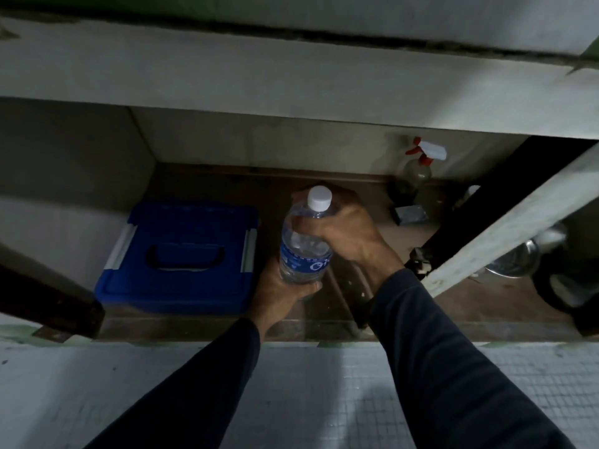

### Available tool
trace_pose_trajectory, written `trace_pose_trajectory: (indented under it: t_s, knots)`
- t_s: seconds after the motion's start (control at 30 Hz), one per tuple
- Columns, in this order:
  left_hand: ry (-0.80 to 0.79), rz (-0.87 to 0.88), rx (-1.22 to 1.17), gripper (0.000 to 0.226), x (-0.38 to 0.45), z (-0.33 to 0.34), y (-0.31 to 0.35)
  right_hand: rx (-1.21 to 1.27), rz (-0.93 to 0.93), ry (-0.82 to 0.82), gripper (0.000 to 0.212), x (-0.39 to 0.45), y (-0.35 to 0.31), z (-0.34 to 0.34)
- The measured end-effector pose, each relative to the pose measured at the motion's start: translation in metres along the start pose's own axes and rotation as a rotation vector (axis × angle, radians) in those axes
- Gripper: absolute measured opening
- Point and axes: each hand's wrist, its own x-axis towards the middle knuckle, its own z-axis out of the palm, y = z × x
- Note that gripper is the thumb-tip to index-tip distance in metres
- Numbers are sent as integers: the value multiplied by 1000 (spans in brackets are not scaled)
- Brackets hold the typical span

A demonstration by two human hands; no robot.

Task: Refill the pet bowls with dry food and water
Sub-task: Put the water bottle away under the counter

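Water step, by my reading: the left hand cups the base and the right hand wraps the shoulder of 1 clear, white-capped plastic water bottle, fingers clamped, just right of the blue lidded plastic bin; next, uncapping.

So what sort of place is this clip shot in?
Probably a household storage cupboard under a counter: a spray bottle at the back, a blue lidded container, and a metal bowl on the floor beside it.
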Motion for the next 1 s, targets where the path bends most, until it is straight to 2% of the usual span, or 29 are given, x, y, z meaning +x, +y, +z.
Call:
trace_pose_trajectory:
  t_s: [0.17, 0.53, 0.63, 0.77, 0.9, 1.0]
  knots:
    - [32, -28, -35, 81, 10, 2, -8, -34, 11, -46, 33, 11, 4, 3]
    - [34, -82, -41, 89, 22, 3, -17, -56, 8, 16, 58, 20, 16, 10]
    - [34, -88, -23, 88, 23, 4, -15, -20, 17, 38, 52, 18, 19, 12]
    - [37, -85, 46, 88, 23, 5, -16, -14, -20, 53, 57, 16, 18, 11]
    - [34, -83, 62, 92, 20, 5, -14, -1, 18, 28, 60, 15, 18, 11]
    - [35, -68, 89, 89, 17, 4, -14, 6, 5, 31, 56, 13, 19, 11]
